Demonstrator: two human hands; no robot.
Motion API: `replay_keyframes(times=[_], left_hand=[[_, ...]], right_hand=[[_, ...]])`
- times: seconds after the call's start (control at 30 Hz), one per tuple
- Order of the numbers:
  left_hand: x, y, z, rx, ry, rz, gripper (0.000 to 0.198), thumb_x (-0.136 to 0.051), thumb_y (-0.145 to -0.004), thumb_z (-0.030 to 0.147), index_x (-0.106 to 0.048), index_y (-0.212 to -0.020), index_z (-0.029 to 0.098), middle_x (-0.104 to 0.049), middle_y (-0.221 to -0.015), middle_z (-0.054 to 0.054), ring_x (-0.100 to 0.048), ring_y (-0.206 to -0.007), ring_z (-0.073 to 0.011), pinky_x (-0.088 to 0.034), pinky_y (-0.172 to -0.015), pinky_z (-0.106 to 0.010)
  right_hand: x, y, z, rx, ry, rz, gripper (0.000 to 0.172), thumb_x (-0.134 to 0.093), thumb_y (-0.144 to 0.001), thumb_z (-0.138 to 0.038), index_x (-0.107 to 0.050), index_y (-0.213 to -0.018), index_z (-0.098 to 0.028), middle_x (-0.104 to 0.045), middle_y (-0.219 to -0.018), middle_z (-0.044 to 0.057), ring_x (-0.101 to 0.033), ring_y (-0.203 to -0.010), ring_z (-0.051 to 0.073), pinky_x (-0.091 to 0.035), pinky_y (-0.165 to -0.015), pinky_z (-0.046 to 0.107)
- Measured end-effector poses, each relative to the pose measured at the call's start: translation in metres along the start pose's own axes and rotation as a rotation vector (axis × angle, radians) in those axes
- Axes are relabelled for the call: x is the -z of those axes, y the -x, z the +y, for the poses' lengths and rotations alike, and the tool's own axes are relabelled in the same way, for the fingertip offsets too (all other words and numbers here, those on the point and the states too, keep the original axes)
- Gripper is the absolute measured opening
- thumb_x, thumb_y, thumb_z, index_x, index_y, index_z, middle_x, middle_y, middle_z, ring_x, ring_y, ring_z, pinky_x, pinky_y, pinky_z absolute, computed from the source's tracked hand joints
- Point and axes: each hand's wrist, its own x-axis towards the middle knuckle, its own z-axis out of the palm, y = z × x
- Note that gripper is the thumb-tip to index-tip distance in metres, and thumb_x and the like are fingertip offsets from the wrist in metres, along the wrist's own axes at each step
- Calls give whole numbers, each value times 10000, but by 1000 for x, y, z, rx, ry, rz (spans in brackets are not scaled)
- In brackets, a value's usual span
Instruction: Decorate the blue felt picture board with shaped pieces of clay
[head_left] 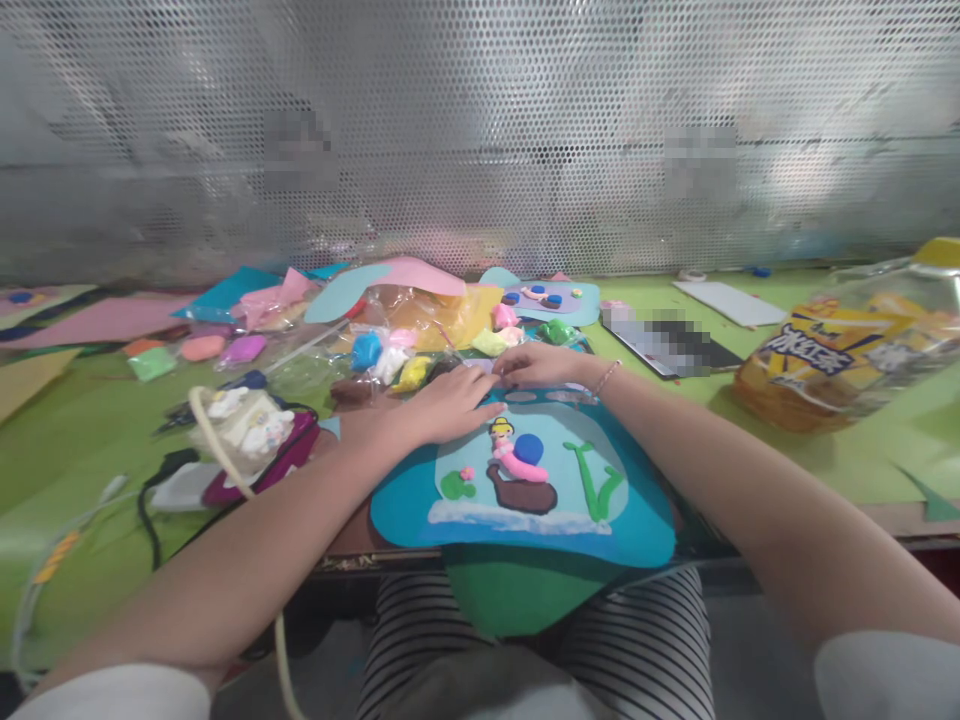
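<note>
A blue foam board (645,515) lies in front of me and overhangs the table edge. On its pale inner panel sit a clay figure with a yellow hat and pink body (517,462), a blue clay disc (529,449), a brown clay shape (525,493) and green clay strands (596,485). My left hand (457,400) rests at the board's upper edge, fingers stretched out and thumb apart. Meeting it at the fingertips, my right hand (540,366) has its fingers bent together. Whatever lies between those fingertips is hidden.
Bagged coloured clay lumps (390,360) lie beyond my left hand. A drink bottle (847,350) leans at right, near a phone-like dark slab (671,342). Left are a decorated pouch (255,430) and cables (56,560). A perforated metal panel (480,130) stands behind.
</note>
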Motion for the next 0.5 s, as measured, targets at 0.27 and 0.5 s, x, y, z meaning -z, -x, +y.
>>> replay_keyframes(times=[0.27,0.5], left_hand=[[5,-1,1,162,16,-31,320,-361,-925,407,-551,-993,159,-609,-1010,-93,-602,-902,-227,-449,-730,-313],[13,-3,5,209,-67,-61,302,-293,-958,332,-544,-901,176,-659,-884,-74,-630,-810,-220,-395,-610,-278]], right_hand=[[1,1,-1,20,92,-36,258,-535,-774,-212,-665,-977,-119,-673,-928,43,-592,-847,156,-459,-769,261],[2,0,0,38,115,-25,226,-557,-789,-237,-683,-947,-136,-686,-913,34,-608,-852,161,-466,-778,268]])
